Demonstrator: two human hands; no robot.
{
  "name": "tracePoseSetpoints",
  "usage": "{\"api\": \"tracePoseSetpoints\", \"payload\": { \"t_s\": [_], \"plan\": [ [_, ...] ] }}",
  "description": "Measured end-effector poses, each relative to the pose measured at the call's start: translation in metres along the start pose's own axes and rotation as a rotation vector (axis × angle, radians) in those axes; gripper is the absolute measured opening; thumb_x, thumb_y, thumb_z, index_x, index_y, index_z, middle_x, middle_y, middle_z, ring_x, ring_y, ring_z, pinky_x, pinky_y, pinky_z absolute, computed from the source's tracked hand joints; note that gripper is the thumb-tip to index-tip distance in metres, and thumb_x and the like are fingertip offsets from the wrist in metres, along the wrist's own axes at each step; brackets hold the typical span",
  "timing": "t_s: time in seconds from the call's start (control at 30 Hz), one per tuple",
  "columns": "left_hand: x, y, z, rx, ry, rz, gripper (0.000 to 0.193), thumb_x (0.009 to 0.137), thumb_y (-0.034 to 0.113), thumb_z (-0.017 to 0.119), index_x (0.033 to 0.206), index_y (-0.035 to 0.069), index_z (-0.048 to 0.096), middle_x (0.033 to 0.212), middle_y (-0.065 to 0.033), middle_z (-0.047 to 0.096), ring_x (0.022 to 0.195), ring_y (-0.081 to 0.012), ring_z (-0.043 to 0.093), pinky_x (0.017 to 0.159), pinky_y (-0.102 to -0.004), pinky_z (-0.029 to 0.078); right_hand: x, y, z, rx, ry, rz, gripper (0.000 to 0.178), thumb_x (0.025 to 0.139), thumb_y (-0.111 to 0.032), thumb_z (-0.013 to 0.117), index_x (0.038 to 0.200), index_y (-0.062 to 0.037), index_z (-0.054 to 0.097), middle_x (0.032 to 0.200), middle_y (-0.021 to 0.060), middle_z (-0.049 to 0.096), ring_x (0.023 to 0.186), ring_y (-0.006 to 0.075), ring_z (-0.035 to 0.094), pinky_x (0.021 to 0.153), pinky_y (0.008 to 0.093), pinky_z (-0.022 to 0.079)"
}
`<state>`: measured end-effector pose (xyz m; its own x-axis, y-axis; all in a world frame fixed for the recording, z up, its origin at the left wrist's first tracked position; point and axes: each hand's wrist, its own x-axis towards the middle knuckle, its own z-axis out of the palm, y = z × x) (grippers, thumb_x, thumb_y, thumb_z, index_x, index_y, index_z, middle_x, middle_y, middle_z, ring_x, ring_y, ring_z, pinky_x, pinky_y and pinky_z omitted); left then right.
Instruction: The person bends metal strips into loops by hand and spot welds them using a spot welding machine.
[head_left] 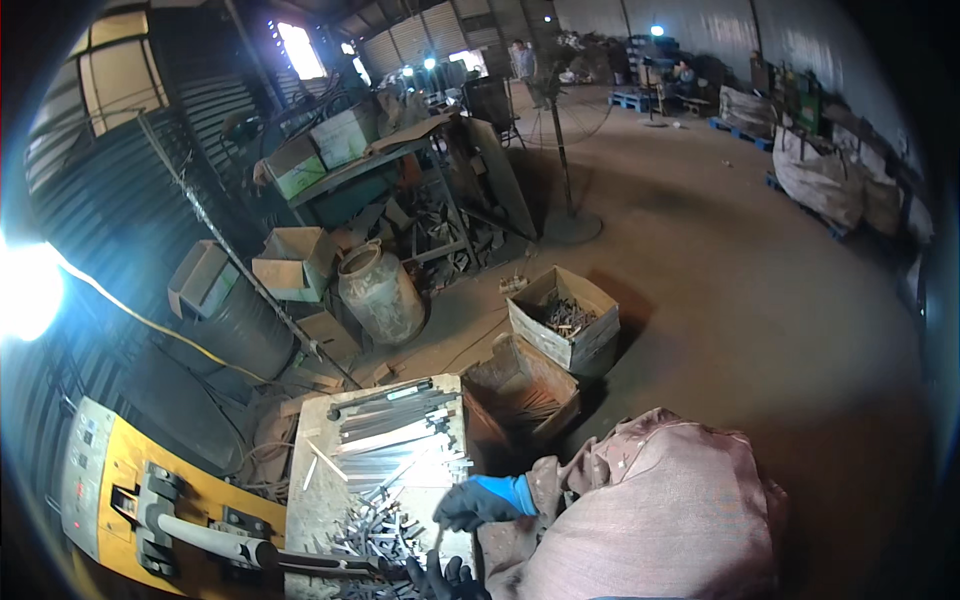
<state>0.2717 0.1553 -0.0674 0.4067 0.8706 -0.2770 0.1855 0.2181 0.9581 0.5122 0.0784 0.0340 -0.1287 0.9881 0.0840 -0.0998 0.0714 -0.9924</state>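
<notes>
My right hand [484, 502], in a black and blue work glove, reaches over the right edge of the worktable [318, 425]. Its fingers are closed, pinching a thin metal strip [438, 540] that points downward. Below it, my left hand [443, 580] in a dark glove is partly cut off by the lower edge. Its fingers look apart, close to the end of a dark lever [325, 563]; I see nothing held in them. A loose heap of short metal pieces [375, 530] lies beside both hands. Farther up the table, long flat metal strips [395, 435] lie roughly side by side.
A yellow machine [120, 490] with a grey lever arm stands at the left. Beyond the table are a rusty bin [520, 385], a carton of metal pieces [565, 330] and a metal can [380, 295]. Pinkish cloth [650, 520] fills the lower right. A fan stand [572, 226] stands farther off.
</notes>
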Motion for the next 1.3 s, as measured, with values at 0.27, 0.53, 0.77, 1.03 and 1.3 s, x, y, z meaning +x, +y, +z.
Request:
{"api": "tracePoseSetpoints", "payload": {
  "t_s": [0.27, 0.53, 0.77, 1.03, 1.3],
  "plan": [
    [0.01, 0.035, 0.02, 0.064, 0.011, 0.097, 0.057, 0.099, 0.028, 0.051, 0.145, -0.003, 0.037, 0.126, -0.0191, 0.06, 0.101, -0.0332, 0.064, 0.088, -0.0401, 0.054, -0.031, -0.007, 0.03, 0.575, 0.118, 0.046, 0.033, 0.101, -0.015, 0.055, 0.132, -0.0092, 0.057, 0.118, 0.0036, 0.061, 0.096, 0.0125, 0.063, 0.083, 0.0269, 0.054],
    [0.005, 0.056, 0.046, 0.123, 0.013, 0.128, 0.057, 0.098, 0.028, 0.052, 0.144, -0.003, 0.038, 0.125, -0.019, 0.06, 0.1, -0.0329, 0.065, 0.088, -0.04, 0.055, -0.05, 0.002, 0.016, 0.499, 0.081, 0.09, 0.033, 0.101, -0.014, 0.054, 0.133, -0.0093, 0.057, 0.119, 0.0036, 0.06, 0.098, 0.0128, 0.063, 0.084, 0.027, 0.054],
    [-0.003, 0.07, 0.062, 0.165, 0.059, 0.144, 0.056, 0.098, 0.027, 0.053, 0.143, -0.004, 0.039, 0.124, -0.0189, 0.061, 0.1, -0.0326, 0.065, 0.087, -0.04, 0.055, -0.059, 0.015, 0.003, 0.454, 0.021, 0.143, 0.033, 0.1, -0.014, 0.054, 0.134, -0.0095, 0.056, 0.121, 0.0037, 0.06, 0.099, 0.0131, 0.062, 0.085, 0.0271, 0.054],
    [-0.014, 0.083, 0.076, 0.222, 0.099, 0.164, 0.056, 0.098, 0.027, 0.054, 0.142, -0.004, 0.04, 0.122, -0.0188, 0.061, 0.099, -0.0323, 0.065, 0.087, -0.0399, 0.055, -0.068, 0.022, -0.008, 0.452, -0.021, 0.159, 0.034, 0.1, -0.013, 0.053, 0.134, -0.0096, 0.056, 0.122, 0.0037, 0.059, 0.1, 0.0134, 0.062, 0.086, 0.0272, 0.054],
    [-0.02, 0.091, 0.081, 0.242, 0.126, 0.195, 0.055, 0.097, 0.026, 0.055, 0.142, -0.004, 0.041, 0.121, -0.0187, 0.062, 0.098, -0.0319, 0.065, 0.086, -0.0398, 0.055, -0.068, 0.026, -0.006, 0.447, -0.043, 0.172, 0.035, 0.1, -0.012, 0.053, 0.135, -0.0098, 0.055, 0.124, 0.0037, 0.058, 0.101, 0.0138, 0.061, 0.087, 0.0272, 0.054]
  ]
}}
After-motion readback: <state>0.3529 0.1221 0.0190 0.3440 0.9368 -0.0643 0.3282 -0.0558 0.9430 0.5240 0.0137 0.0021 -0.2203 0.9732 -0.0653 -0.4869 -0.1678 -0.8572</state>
